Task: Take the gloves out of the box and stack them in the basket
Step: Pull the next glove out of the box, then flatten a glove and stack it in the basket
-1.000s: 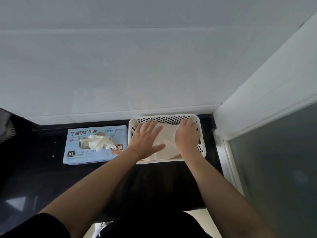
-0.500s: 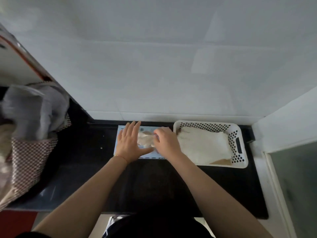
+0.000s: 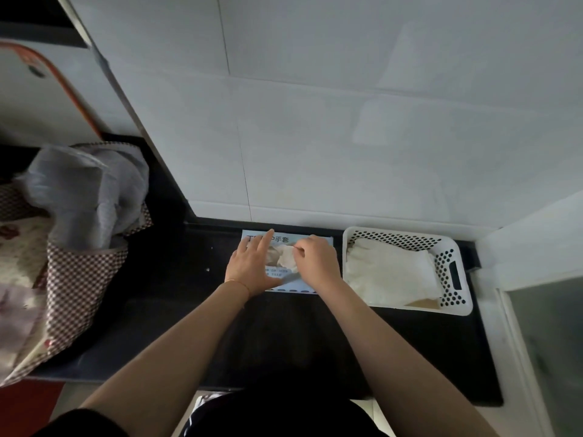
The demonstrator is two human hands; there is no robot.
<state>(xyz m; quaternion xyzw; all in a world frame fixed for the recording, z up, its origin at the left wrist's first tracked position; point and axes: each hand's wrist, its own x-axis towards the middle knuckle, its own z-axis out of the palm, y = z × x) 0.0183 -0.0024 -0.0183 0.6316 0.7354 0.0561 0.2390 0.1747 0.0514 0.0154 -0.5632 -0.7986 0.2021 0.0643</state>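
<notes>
A home kitchen or utility corner, by the look: a glossy black countertop (image 3: 176, 298) against a white tiled wall (image 3: 347, 137), with a checked cloth bag (image 3: 75, 285) at the frame's left.

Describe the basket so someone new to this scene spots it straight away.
On the black counter below the white tiled wall, look at its far right end. The basket is a white plastic tray with perforated walls, holding pale gloves, right of the blue glove box.

My hands are off the stacked gloves (image 3: 388, 272) in the basket (image 3: 454, 305); my left hand (image 3: 252, 266) now presses the box (image 3: 284, 239) while my right hand (image 3: 315, 263) pinches a glove (image 3: 284, 258) at its opening.
</notes>
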